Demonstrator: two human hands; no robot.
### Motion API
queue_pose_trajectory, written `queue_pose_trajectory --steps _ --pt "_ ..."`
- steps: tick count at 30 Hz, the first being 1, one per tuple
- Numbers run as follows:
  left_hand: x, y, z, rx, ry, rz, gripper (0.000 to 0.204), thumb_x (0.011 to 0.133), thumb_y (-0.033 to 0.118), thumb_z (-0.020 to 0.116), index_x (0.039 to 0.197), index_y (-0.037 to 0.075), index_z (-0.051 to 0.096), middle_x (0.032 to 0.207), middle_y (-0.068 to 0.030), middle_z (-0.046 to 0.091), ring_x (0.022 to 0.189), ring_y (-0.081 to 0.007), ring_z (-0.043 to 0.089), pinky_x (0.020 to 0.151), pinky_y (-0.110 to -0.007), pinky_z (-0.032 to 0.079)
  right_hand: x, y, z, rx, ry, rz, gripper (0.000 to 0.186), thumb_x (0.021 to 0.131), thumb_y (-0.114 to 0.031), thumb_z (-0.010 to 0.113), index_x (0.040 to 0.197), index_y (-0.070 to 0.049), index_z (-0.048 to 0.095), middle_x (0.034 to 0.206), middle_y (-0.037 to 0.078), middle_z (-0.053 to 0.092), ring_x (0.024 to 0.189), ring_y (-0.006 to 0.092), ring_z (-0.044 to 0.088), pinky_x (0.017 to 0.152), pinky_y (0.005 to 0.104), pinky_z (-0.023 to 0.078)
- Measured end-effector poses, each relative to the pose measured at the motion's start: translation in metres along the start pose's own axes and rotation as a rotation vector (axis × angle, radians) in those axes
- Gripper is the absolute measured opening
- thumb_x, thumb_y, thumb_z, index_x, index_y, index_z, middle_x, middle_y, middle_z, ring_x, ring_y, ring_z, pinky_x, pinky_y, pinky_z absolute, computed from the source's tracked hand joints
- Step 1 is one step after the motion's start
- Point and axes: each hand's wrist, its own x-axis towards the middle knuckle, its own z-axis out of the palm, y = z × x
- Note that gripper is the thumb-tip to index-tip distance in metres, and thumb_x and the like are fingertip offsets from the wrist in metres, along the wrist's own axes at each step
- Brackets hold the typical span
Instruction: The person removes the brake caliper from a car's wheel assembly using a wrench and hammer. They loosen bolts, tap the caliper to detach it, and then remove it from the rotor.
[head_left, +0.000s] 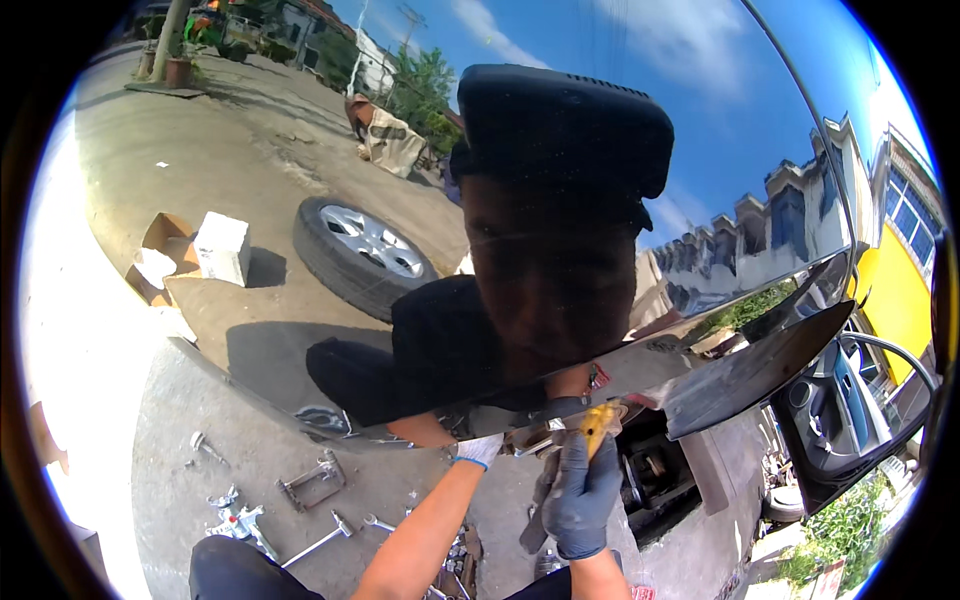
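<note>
A glossy, mirror-like car body panel (350,375) fills the upper view, reflecting sky, ground and my dark outline. My left hand (481,449), in a white glove with a blue cuff, reaches to the panel's lower edge; its fingers are hidden behind that edge. My right hand (585,500), in a dark grey glove, is closed around a yellow tool (597,430) pointing up beside the panel's lower edge. What kind of tool it is I cannot tell. Beside that hand hangs a dark, cloth-like piece (538,505). A dark trim piece (760,370) sticks out to the right.
On the concrete lie a T-handle wrench (322,538), a metal puller (243,522), a C-shaped frame tool (312,480), a bolt-like part (207,448) and a heap of tools (462,565). A dark box-like opening (655,475) and a detached car door (850,425) are at right. The wheel appears in reflection.
</note>
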Motion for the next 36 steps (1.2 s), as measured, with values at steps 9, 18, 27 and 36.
queue_pose_trajectory --steps 9,18,27,36 --pt "-0.003 -0.013 -0.001 -0.281 -0.094 -0.077 0.032 0.108 0.02 0.061 0.133 0.005 0.073 0.124 -0.0168 0.079 0.115 -0.0291 0.075 0.104 -0.044 0.056 -0.003 0.063 -0.006 -0.19 -0.339 0.184 0.033 0.11 -0.03 0.068 0.108 0.002 0.067 0.07 0.019 0.067 0.056 0.0286 0.065 0.056 0.0441 0.052" --pt "0.029 0.012 -0.099 -0.203 -0.507 0.099 0.036 0.108 0.018 0.062 0.137 -0.001 0.073 0.131 -0.0173 0.079 0.119 -0.0257 0.076 0.106 -0.036 0.057 0.001 0.066 -0.041 0.213 -0.135 0.149 0.025 0.113 -0.028 0.064 0.11 -0.003 0.063 0.071 0.004 0.062 0.047 0.0126 0.054 0.043 0.0285 0.043" --pt "0.048 -0.011 -0.08 0.093 -0.483 0.435 0.037 0.112 0.021 0.053 0.135 0.005 0.076 0.132 -0.0186 0.077 0.121 -0.0366 0.073 0.105 -0.041 0.058 0.007 0.073 -0.038 0.238 -0.152 0.085 0.026 0.114 -0.03 0.063 0.108 -0.004 0.062 0.073 0.005 0.064 0.048 0.0136 0.056 0.045 0.0285 0.044" --pt "0.05 0.023 -0.104 -0.099 -0.44 0.176 0.037 0.111 0.027 0.056 0.134 0.007 0.076 0.123 -0.023 0.078 0.112 -0.0416 0.074 0.099 -0.046 0.059 0.004 0.067 -0.035 0.262 -0.119 0.081 0.023 0.115 -0.023 0.061 0.103 -0.003 0.062 0.068 0.002 0.061 0.049 0.0102 0.055 0.045 0.028 0.041"
